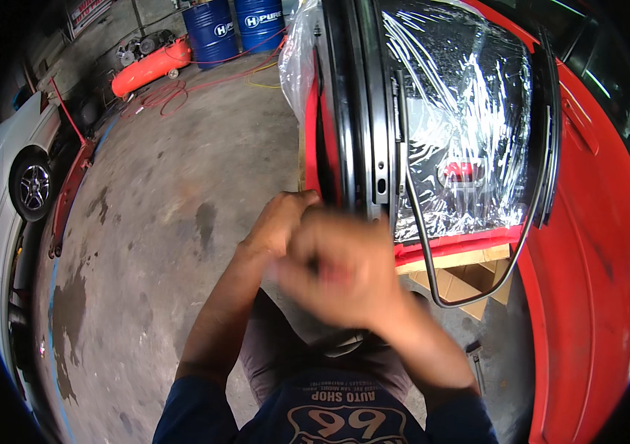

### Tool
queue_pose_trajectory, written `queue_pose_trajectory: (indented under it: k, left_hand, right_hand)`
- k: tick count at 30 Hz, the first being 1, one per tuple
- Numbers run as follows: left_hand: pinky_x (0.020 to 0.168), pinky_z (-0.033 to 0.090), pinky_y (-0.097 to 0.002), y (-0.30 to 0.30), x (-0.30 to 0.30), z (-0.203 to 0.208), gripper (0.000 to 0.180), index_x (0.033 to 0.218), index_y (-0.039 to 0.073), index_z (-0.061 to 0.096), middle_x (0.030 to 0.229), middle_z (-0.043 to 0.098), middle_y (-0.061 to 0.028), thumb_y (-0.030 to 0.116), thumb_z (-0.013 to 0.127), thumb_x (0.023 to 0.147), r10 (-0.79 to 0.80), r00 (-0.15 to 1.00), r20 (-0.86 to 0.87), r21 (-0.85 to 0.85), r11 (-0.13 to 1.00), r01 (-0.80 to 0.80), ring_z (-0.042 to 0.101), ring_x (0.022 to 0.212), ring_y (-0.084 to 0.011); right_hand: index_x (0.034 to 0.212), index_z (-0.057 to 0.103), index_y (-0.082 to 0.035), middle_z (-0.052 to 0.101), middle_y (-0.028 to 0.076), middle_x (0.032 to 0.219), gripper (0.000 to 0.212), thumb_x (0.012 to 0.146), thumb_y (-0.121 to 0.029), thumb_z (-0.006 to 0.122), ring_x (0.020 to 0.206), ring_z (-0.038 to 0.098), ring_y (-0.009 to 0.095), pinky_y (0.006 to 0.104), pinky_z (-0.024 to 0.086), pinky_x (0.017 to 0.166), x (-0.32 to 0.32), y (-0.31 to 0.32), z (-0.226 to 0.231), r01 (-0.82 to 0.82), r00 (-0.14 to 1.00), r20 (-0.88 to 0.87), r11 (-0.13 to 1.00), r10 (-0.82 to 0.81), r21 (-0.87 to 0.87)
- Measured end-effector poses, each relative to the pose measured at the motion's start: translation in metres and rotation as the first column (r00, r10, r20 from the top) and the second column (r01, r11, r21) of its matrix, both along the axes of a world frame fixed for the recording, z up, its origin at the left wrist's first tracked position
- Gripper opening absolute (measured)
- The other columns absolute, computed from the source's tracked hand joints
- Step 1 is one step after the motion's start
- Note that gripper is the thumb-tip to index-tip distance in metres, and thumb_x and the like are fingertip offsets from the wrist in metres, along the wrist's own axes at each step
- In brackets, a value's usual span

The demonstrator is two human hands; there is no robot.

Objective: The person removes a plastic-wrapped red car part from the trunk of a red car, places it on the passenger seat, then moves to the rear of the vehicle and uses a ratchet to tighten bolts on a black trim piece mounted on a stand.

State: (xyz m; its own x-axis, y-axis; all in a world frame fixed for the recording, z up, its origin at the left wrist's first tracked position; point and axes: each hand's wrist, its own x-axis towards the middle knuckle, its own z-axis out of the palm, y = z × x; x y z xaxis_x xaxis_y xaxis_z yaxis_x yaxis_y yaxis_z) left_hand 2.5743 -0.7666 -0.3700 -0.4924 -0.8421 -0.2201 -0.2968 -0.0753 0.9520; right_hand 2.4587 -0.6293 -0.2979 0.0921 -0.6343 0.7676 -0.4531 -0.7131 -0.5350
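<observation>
Head view: the left hand (282,220) grips the lower edge of the open red car door (359,111), fingers curled on it. The right hand (344,270), blurred, is fisted just beside at four o'clock; contents unclear. A loose black weatherstrip (470,288) hangs at three o'clock. Open concrete floor (167,214) lies toward nine o'clock.

Sitting on the stained concrete floor (174,192): an orange air compressor (151,66), two blue drums (234,26), coiled red hose (163,96), a white car (12,177), and what is probably flattened cardboard (470,277) lying underneath the red door.
</observation>
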Motion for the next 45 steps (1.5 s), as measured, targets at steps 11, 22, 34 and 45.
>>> queue_pose_trajectory:
  k: [11,22,34,45]
  left_hand:
    - [0.079,0.055,-0.0438,-0.001,0.007,-0.008,0.031,0.102,0.002,0.066,0.095,0.07,-0.0178,0.018,0.075,0.076,-0.168,0.948,0.27,-0.743,0.59,0.316,0.069,0.084,-0.0346]
    - [0.086,0.055,-0.0438,-0.014,0.007,-0.005,0.048,0.117,0.008,0.063,0.116,0.068,-0.0172,0.027,0.079,0.076,-0.142,0.851,0.506,-0.699,0.511,0.5,0.069,0.097,-0.0334]
    - [0.077,0.055,-0.043,-0.009,0.004,-0.004,0.038,0.105,0.006,0.064,0.093,0.071,-0.0128,0.018,0.078,0.072,-0.274,0.962,-0.012,-0.641,0.74,0.203,0.07,0.082,-0.0316]
    - [0.08,0.055,-0.0462,-0.004,0.007,0.004,0.037,0.099,0.006,0.065,0.098,0.072,-0.0144,0.023,0.082,0.071,-0.033,0.823,0.567,-0.648,0.599,0.47,0.071,0.092,-0.0352]
  right_hand:
    - [0.072,0.059,-0.007,0.052,0.009,0.064,0.027,0.077,-0.013,0.085,0.057,0.051,0.029,0.0396,0.044,0.057,0.004,0.02,-0.015,-0.102,0.995,-0.01,0.995,0.101,-0.01]
    - [0.064,0.054,-0.006,0.056,0.005,0.063,0.031,0.08,-0.004,0.08,0.055,0.054,0.014,0.0281,0.043,0.054,0.008,0.005,-0.008,0.061,0.988,0.14,0.998,-0.065,0.031]
    - [0.069,0.057,-0.006,0.061,0.004,0.067,0.032,0.087,-0.017,0.082,0.06,0.06,0.013,0.0288,0.05,0.059,-0.017,-0.005,0.023,-0.094,0.992,0.101,0.965,0.071,0.244]
    - [0.068,0.055,-0.006,0.054,0.006,0.067,0.035,0.069,-0.007,0.089,0.06,0.057,0.024,0.0344,0.046,0.056,0.008,0.008,-0.016,-0.073,0.972,0.212,0.991,0.096,-0.115]
